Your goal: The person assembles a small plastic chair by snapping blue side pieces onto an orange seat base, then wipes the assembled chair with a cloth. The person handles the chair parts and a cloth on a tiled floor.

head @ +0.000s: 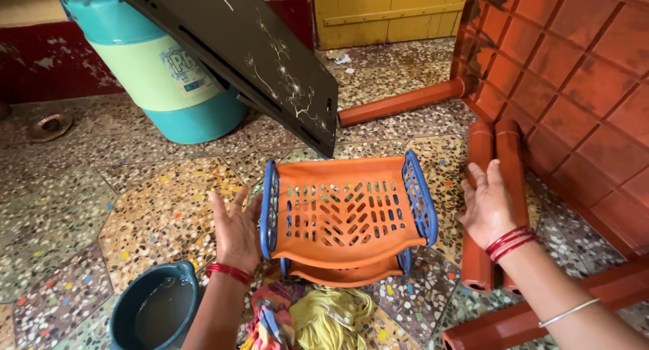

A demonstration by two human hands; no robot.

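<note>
Head view, looking down at a speckled terrazzo floor (pixel 135 208). Orange slotted plastic rack (pixel 345 211) with blue side frames sits at centre frame, a second orange tier showing beneath it at 6 o'clock.

Left hand (pixel 236 232) at 9 o'clock of the rack — palm toward the blue left frame, fingers extended and slightly spread, thumb edge touching or just beside the frame; cannot tell which. Red bangles at the wrist.

Right hand (pixel 488 208) at 3 o'clock of the rack, apart from the blue right frame; fingers straight and close together, gripping nothing; it lies over two red-brown plastic legs (pixel 497 147) on the floor. Red bangles plus a thin metal one further up the arm.

Surroundings: dark teal bucket (pixel 154 309) holding murky water at 7 o'clock; crumpled multicoloured and yellow cloth (pixel 311 319) at 6 o'clock, just below the rack; dark patterned board (pixel 263 53) leaning at 12 o'clock; teal and pale green drum (pixel 155 66) at 11 o'clock; overturned red-brown plastic table (pixel 581 86) at 2 o'clock.
</note>
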